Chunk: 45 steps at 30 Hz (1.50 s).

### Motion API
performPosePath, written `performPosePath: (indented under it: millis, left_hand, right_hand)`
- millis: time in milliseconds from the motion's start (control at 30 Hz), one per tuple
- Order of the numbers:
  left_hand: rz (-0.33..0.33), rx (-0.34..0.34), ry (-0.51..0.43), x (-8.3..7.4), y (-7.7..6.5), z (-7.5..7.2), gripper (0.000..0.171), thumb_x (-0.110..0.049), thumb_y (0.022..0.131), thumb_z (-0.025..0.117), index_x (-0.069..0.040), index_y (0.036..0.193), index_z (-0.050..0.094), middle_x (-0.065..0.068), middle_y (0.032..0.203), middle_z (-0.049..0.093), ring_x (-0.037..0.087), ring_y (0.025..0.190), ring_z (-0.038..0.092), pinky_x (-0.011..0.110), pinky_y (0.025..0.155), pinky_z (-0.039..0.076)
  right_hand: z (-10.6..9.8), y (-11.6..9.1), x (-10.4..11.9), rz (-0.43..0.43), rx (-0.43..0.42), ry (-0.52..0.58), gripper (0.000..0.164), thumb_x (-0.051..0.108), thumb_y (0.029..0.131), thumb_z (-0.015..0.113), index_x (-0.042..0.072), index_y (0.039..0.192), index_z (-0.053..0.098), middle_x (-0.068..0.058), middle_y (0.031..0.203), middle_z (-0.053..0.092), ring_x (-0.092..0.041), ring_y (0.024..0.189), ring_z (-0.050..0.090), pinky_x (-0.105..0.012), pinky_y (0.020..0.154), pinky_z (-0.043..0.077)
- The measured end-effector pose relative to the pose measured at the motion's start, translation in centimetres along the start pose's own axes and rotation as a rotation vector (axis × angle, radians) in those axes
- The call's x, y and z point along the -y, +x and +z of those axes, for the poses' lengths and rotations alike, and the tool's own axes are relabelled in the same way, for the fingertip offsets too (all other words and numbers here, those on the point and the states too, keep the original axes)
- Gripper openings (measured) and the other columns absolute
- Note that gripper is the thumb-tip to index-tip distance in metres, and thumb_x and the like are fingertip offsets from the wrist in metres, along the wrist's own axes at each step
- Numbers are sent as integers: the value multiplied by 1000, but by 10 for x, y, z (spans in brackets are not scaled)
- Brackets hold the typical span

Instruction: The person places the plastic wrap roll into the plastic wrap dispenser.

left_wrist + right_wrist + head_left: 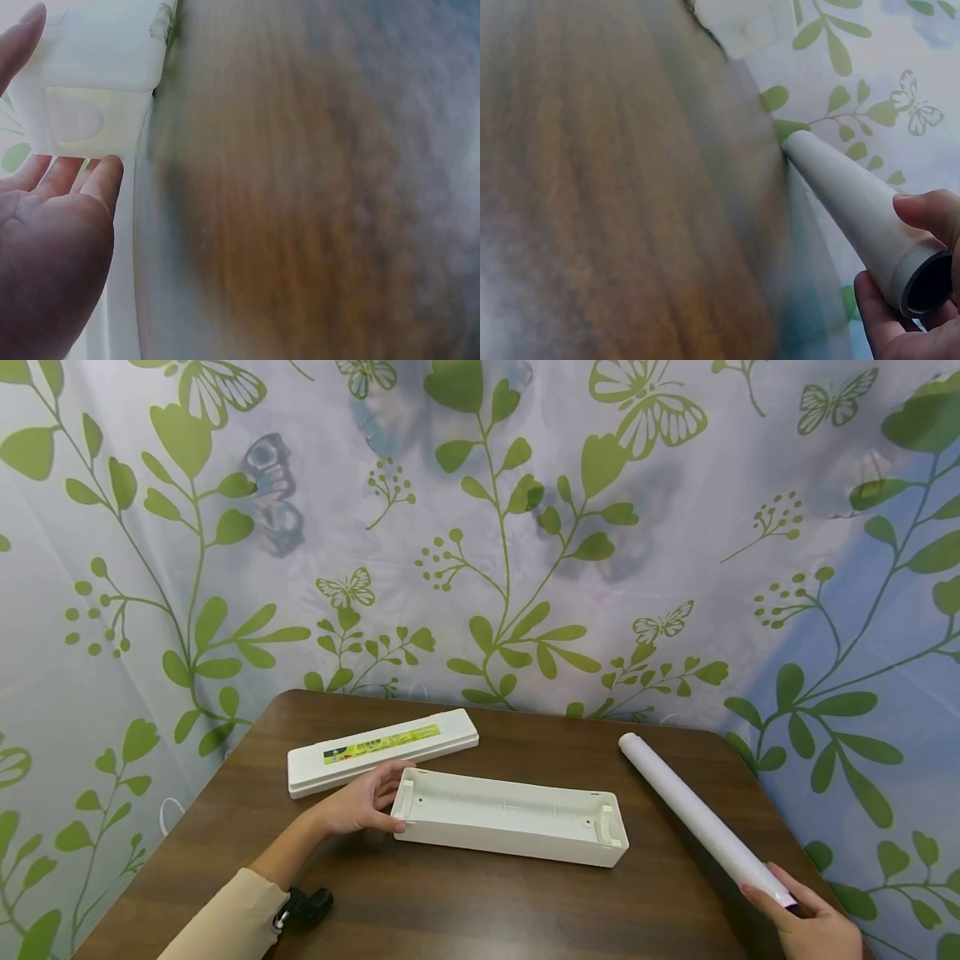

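At the left end of the white box (510, 847), one left hand (367, 802), thumb at the near corner, fingers round the far side, gripping lightly. Well to the right of the box, one right hand (813, 922), thumb and fingers curled round the near end of a white roll (701, 817), hollow at the core; contact of its far end with the table (450, 910) cannot be told. Box: on the table, hollow side up, two end fittings (606, 825) inside; judged light, stiff, smooth and slightly slippery, best taken by an end wall. Roll: judged light, firm lengthwise, its outer layer easily creased; best held round an end, without squeezing. Near left of the box, one beige sleeve (225, 918) and one black wrist device (303, 910). Just behind the box, leftward, one white lid (384, 761) bearing one yellow label (382, 744); judged light and rigid. Beyond the box, printed cloth (480, 543), number of pieces unclear. Count: two hands, one box, one roll, one lid, one table.
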State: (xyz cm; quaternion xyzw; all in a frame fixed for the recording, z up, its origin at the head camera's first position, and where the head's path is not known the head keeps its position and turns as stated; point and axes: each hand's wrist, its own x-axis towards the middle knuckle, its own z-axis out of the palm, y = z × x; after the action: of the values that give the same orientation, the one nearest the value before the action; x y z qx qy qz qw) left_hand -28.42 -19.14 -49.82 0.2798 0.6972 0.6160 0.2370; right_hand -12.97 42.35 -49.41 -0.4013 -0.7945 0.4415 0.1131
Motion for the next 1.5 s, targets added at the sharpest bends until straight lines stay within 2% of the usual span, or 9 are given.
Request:
performPosePath:
  millis: [167,333,433,500,633,733,833,1233,1500]
  left_hand:
    - [3,13,-8,0,2,-1,102,-2,82,84,3,158,16,27,159,30,47,151,30,24,106,50]
    - [0,25,-9,-1,3,-1,103,-2,83,84,4,159,15,27,160,30,46,151,29,25,105,50]
    - [-4,30,-11,-2,2,-1,103,-1,83,84,3,159,14,27,161,30,46,152,28,27,106,50]
    - [-5,32,-12,-3,1,-2,104,-1,82,84,3,159,14,27,161,29,46,152,27,28,107,50]
    - [-2,33,-16,-2,0,-2,104,-2,82,84,4,159,14,28,161,28,47,152,26,29,106,51]
    - [5,33,-14,-1,0,-3,103,-1,83,83,4,159,15,28,161,28,48,152,26,29,105,52]
    - [7,31,-7,0,-1,-3,102,-1,83,83,4,159,16,28,160,29,48,151,27,28,105,51]
    - [9,32,25,1,1,-4,101,-2,83,83,4,159,16,28,159,30,49,151,28,30,104,52]
    - [18,35,48,2,1,-6,98,-3,84,83,2,158,20,27,158,32,49,150,31,29,105,52]
  right_hand:
    - [-1,-4,4,1,-12,-13,84,64,71,86,33,142,54,19,55,58,-8,46,37,-29,45,38]
    - [-2,-5,11,20,43,10,89,66,70,85,28,145,56,10,58,56,-11,42,36,-34,42,40]
    - [-2,-4,16,19,72,66,87,63,71,86,27,145,57,13,65,59,-9,47,43,-31,44,43]
    - [-1,-2,20,17,98,164,82,55,71,89,27,143,59,19,73,59,-3,57,50,-24,50,48]
    - [1,0,25,-7,186,422,57,31,77,91,33,130,68,26,87,60,8,80,60,-15,66,56]
    - [1,1,24,-66,299,602,42,12,85,84,35,119,74,22,94,61,8,86,64,-16,72,58]
    - [2,2,24,-141,383,700,41,1,90,76,32,117,76,20,101,62,5,90,67,-17,76,59]
    - [4,11,35,-305,494,794,44,-12,90,69,19,119,78,17,107,68,-1,91,69,-18,73,59]
    - [9,21,44,-447,596,826,45,-17,93,61,11,126,74,12,114,71,-2,99,65,-16,79,58]
